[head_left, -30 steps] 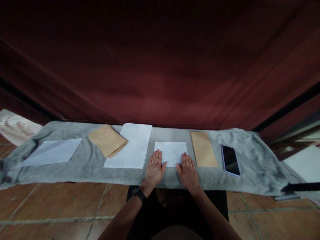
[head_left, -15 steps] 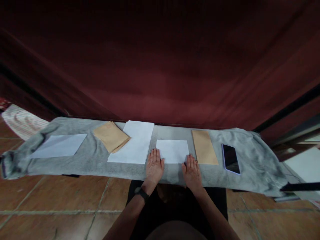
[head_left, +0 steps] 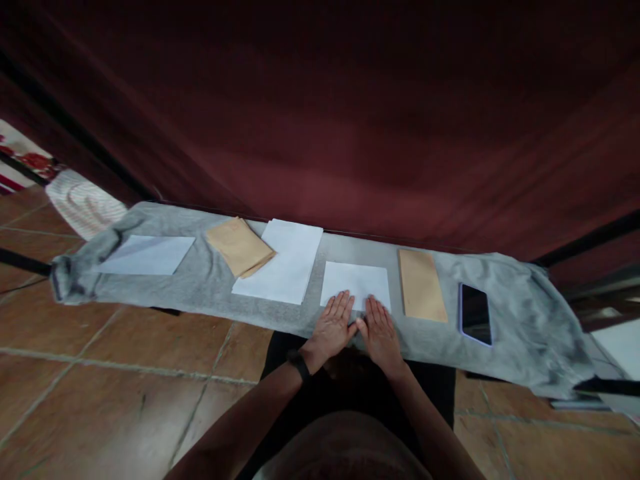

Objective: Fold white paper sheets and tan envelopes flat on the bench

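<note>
A white sheet of paper [head_left: 356, 281], apparently folded to a smaller size, lies flat on the grey cloth in front of me. On its near edge rest the fingers of my left hand [head_left: 334, 327], stretched out and flat. My right hand [head_left: 380, 333] lies flat beside it, its fingertips on the same edge and the thumbs close together. Neither hand grips anything. Left of the sheet is a stack of larger white paper [head_left: 295, 263], partly covered by brown envelopes [head_left: 240, 247]. To the right lies a single brown envelope [head_left: 423, 285].
The grey cloth [head_left: 200, 287] covers a narrow bench along a dark red curtain [head_left: 320, 153]. At the far left lies another white sheet [head_left: 150, 255]. A phone [head_left: 475, 313] rests at the right. Tiled floor [head_left: 120, 393] shows below.
My hands have moved inward from the paper's two near corners to the middle of its near edge, coming close together. The view has shifted and tilted slightly.
</note>
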Motion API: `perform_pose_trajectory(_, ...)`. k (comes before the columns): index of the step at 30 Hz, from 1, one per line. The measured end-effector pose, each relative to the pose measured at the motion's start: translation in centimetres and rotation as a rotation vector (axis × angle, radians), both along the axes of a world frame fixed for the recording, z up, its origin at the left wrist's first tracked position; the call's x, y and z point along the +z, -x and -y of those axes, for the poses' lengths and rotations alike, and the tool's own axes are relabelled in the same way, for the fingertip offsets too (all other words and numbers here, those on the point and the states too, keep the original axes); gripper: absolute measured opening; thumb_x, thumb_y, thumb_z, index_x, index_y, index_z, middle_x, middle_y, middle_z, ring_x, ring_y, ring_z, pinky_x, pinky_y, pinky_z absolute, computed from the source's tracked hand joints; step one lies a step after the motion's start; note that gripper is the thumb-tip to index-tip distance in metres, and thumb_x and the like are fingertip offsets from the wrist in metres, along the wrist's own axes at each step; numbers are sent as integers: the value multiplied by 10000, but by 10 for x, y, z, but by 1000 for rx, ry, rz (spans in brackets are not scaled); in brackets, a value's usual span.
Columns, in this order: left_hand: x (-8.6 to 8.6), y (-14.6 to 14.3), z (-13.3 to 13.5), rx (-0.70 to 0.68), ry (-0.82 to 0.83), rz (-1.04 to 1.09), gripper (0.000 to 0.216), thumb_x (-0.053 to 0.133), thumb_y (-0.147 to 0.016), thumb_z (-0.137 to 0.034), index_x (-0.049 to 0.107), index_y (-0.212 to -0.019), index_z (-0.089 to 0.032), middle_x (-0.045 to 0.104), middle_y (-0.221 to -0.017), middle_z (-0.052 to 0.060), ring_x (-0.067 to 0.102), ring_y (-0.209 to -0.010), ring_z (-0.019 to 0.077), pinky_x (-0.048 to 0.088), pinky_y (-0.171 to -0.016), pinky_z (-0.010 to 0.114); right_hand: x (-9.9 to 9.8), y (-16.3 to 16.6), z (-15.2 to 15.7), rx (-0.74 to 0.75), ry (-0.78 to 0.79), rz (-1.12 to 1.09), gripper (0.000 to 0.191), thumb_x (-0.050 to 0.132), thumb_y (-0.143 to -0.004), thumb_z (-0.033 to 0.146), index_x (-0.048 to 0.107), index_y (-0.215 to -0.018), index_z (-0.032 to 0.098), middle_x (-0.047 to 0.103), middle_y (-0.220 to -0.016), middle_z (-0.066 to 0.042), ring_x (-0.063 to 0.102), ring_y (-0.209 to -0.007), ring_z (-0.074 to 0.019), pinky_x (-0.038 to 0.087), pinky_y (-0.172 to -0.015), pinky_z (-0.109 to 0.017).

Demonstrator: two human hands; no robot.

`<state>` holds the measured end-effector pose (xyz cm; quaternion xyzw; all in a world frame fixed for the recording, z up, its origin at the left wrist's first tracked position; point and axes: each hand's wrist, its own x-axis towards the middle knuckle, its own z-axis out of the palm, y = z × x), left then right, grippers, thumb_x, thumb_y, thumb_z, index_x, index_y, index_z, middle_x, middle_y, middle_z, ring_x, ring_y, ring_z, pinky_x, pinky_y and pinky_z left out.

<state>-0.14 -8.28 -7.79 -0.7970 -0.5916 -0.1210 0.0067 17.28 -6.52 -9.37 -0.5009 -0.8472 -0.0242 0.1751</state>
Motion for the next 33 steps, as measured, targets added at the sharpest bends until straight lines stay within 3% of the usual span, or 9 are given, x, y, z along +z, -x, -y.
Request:
perform_pose_trajectory(4, 7, 7, 2, 46, 18, -7, 764, 395, -992, -587, 290, -1549, -75, 274, -1621, 202, 212, -1524, 292, 225, -1237, 470, -1, -11, -1, -27, -32, 25, 647, 292, -1062, 440, 245, -1574, 47, 337, -1591, -213, 344, -1471, -294, 315, -1190, -470)
perform_pose_trajectory(9, 9, 10, 4, 103, 57, -33, 845, 405, -965, -644, 273, -1554, -53, 255, -1618, 231, 198, -1523, 325, 207, -1233, 499, -3, -19, -1, -62, -57, 23, 681, 302, -1056, 470, 203, -1586, 55, 335, -1592, -220, 372, -1453, -306, 331, -1175, -478)
perform_pose_trajectory(20, 10, 6, 3, 115, 84, -72, 865, 408, -965, -633, 262, -1545, -8, 236, -1616, 250, 162, -1529, 334, 151, -1249, 519, 6, -16, -17, -111, -13, -6, 577, 268, -1059, 381, 425, -1488, 30, 427, -1528, -259, 389, -1433, -365, 337, -1132, -587)
perform_pose_trajectory(26, 11, 5, -4, 50, 54, -27, 748, 353, -1004, -535, 267, -1551, -31, 255, -1626, 199, 174, -1533, 297, 158, -1255, 503, 12, 10, -35, -31, 73, -21, 548, 232, -1055, 314, 368, -1533, 82, 370, -1582, -193, 306, -1487, -298, 310, -1162, -545)
perform_pose_trajectory(33, -5, 0, -35, 92, 79, 40, 608, 271, -1000, -275, 212, -1583, -111, 290, -1631, 124, 225, -1524, 219, 209, -1249, 448, 8, 28, -51, 23, 152, 8, 545, 195, -1058, 311, 393, -1531, 126, 387, -1585, -138, 320, -1483, -248, 242, -1208, -489)
